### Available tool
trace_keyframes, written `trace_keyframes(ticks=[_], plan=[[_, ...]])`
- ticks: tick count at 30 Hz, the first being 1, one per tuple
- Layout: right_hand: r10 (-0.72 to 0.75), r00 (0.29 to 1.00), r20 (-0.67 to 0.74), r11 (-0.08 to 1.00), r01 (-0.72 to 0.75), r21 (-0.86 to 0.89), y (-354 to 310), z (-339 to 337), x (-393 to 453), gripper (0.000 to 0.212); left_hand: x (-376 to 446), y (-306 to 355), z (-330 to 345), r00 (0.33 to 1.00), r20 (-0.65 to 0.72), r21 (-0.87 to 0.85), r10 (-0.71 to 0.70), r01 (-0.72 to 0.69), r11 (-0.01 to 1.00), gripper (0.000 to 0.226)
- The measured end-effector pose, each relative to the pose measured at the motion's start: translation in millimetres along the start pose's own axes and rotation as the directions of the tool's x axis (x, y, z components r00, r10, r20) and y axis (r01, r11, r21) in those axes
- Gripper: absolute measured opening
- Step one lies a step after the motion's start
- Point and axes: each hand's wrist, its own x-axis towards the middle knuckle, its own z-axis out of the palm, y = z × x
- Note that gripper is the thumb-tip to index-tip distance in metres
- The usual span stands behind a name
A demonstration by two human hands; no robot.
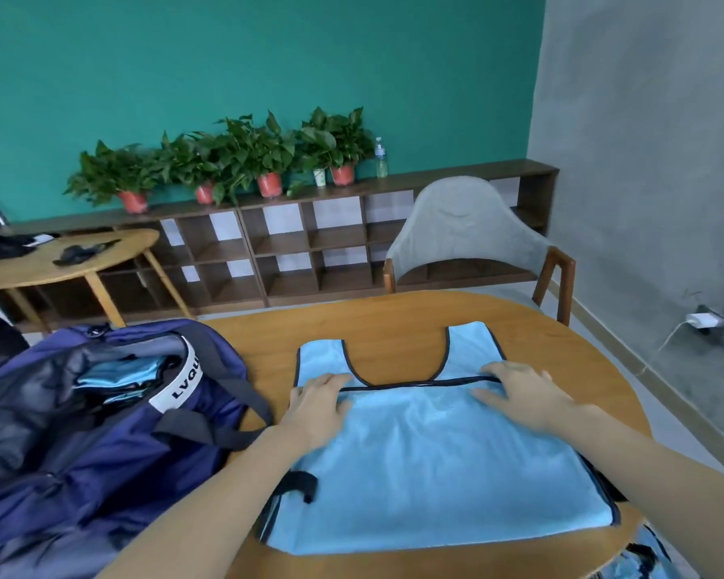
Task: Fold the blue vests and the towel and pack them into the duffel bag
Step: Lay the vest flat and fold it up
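Observation:
A light blue mesh vest (427, 461) with dark trim lies flat on the wooden table (385, 323), its lower half folded up over the chest. My left hand (316, 403) presses the folded hem at its left end, fingers spread. At the hem's right end my right hand (519, 394) lies flat on the fabric. The navy duffel bag (101, 432) stands open at the table's left, with folded blue cloth (118, 376) visible inside. More blue fabric (640, 557) shows at the bottom right edge, below the table.
A grey chair with wooden arms (469, 236) stands behind the table. A second wooden table (72, 261) with dark items sits at the back left. Low shelving (293, 244) with potted plants and a bottle lines the teal wall. A charger (701, 320) is plugged in at the right wall.

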Motion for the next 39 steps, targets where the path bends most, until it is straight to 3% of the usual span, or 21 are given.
trace_keyframes(ticks=[3,7,9,12,13,18,20,24,29,35,39], plan=[[0.040,0.999,-0.018,0.999,-0.041,-0.019,8.1,-1.3,-2.1,0.051,-10.4,-30.3,-12.0,0.994,0.019,-0.002,-0.111,0.111,0.994,0.049],[0.080,0.997,0.004,0.996,-0.080,0.025,15.1,-3.6,1.5,0.044,-7.2,-46.7,-23.9,0.984,0.095,-0.157,-0.152,0.166,0.974,0.054],[0.088,0.996,0.016,0.994,-0.089,0.063,17.0,-3.7,3.8,0.037,-2.5,-52.0,-25.1,0.983,0.108,-0.192,-0.147,0.166,0.967,0.045],[0.088,0.996,0.034,0.988,-0.092,0.124,20.0,-3.2,8.3,0.012,1.4,-54.3,-26.2,0.989,0.056,-0.284,-0.136,0.146,0.948,0.012],[0.079,0.996,0.029,0.983,-0.083,0.167,20.7,-4.0,9.4,0.009,1.6,-54.1,-25.7,0.991,0.037,-0.313,-0.131,0.136,0.940,0.016],[0.028,0.999,-0.033,0.959,-0.018,0.282,16.0,-13.1,5.2,0.011,-3.5,-54.7,-19.2,0.997,-0.021,-0.342,-0.078,0.066,0.937,0.022],[0.003,1.000,0.018,0.967,-0.008,0.255,16.7,-12.1,4.5,0.008,-4.4,-55.2,-16.4,0.996,-0.038,-0.311,-0.076,0.060,0.949,0.019],[-0.001,0.996,0.088,0.981,-0.016,0.191,19.3,-7.0,9.1,0.024,-7.0,-47.6,-13.5,0.997,-0.038,-0.284,-0.067,0.054,0.957,0.025],[0.035,0.996,0.086,0.980,-0.051,0.192,15.3,-7.9,10.4,0.007,-10.1,-47.8,-11.9,0.994,-0.057,-0.295,-0.095,0.074,0.953,0.013],[0.069,0.996,0.060,0.851,-0.090,0.517,15.6,-25.1,6.3,0.020,-15.9,-48.9,-25.6,0.987,-0.136,-0.348,-0.085,0.032,0.937,0.019],[0.102,0.993,0.058,0.651,-0.111,0.751,12.8,-52.9,10.4,0.029,-13.8,-45.0,-48.0,0.983,-0.166,-0.448,-0.083,0.000,0.894,0.009]])
